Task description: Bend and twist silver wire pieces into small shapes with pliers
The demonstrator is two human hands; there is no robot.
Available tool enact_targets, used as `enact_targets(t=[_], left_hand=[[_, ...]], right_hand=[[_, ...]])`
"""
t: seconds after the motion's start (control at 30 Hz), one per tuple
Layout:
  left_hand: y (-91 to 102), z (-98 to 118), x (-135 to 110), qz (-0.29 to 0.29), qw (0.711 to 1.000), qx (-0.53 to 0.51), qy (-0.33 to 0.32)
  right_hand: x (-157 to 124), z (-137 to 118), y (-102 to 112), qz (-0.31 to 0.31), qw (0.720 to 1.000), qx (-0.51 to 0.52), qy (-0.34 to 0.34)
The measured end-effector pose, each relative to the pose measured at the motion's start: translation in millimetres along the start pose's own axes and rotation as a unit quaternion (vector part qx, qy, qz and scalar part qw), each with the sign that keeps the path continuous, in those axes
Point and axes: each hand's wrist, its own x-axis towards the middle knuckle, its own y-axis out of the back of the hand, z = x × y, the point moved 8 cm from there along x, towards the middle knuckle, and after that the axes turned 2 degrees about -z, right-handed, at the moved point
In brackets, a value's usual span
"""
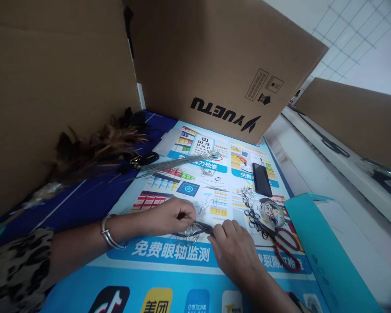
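Note:
My left hand (pixel 172 216), with silver bangles at the wrist, is closed in a pinch on what looks like a thin metal wire; its ends are too fine to make out. Dark-handled pliers (pixel 203 227) are gripped in my right hand (pixel 233 245), their jaws pointing left and meeting the left fingertips. Below the left fingers lies a small heap of bent wire pieces (pixel 189 234) on the printed mat (pixel 156 269). Beyond the hands, a bundle of long straight wires (pixel 182 161) lies slantwise.
Red-handled scissors (pixel 286 248) lie at right near small black rings (pixel 252 213) and a round clear-topped item (pixel 273 213). A black phone (pixel 262 179) lies farther back. A teal box (pixel 326 252) borders the right; cardboard boxes (pixel 215 65) and brown feathers (pixel 94 148) stand behind and left.

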Motion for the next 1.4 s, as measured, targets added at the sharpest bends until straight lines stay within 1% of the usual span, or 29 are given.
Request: enact_targets(t=[0.13, 0.3, 0.47, 0.57, 0.7, 0.77, 0.97, 1.2, 1.4], left_hand=[[0.5, -0.3, -0.1, 0.004, 1.0, -0.002, 0.007], [2.0, 0.4, 0.3, -0.005, 1.0, -0.007, 0.015], [1.3, -0.9, 0.3, -0.023, 0.999, -0.015, 0.026], [0.1, -2.5, 0.1, -0.029, 0.999, -0.019, 0.029], [-1.3, -3.3, -0.4, -0.038, 0.998, -0.025, 0.034], [-1.6, -3.5, -0.5, -0.04, 0.998, -0.028, 0.04], [-2.2, -4.3, -0.9, -0.043, 0.998, -0.034, 0.043], [-2.3, -1.6, -1.1, -0.035, 0.999, -0.017, 0.03], [-1.0, -1.3, 0.3, -0.025, 0.999, 0.003, 0.024]], right_hand=[[-0.1, 2.1, -4.7, 0.001, 1.0, 0.013, -0.002], [1.4, 7.1, -12.2, -0.011, 0.997, 0.078, -0.007], [3.2, 9.2, -10.5, -0.013, 0.994, 0.112, 0.001], [3.1, 7.9, -7.8, -0.004, 0.996, 0.089, 0.012], [1.5, 5.3, -4.5, 0.013, 0.999, 0.029, 0.015], [0.8, 3.5, -3.8, 0.011, 1.0, 0.012, 0.018], [1.1, 2.6, -1.2, -0.003, 1.0, -0.002, 0.007], [1.4, -0.4, 2.5, 0.015, 1.0, -0.022, 0.011], [1.3, -1.4, 0.4, 0.023, 0.999, -0.027, 0.01]])
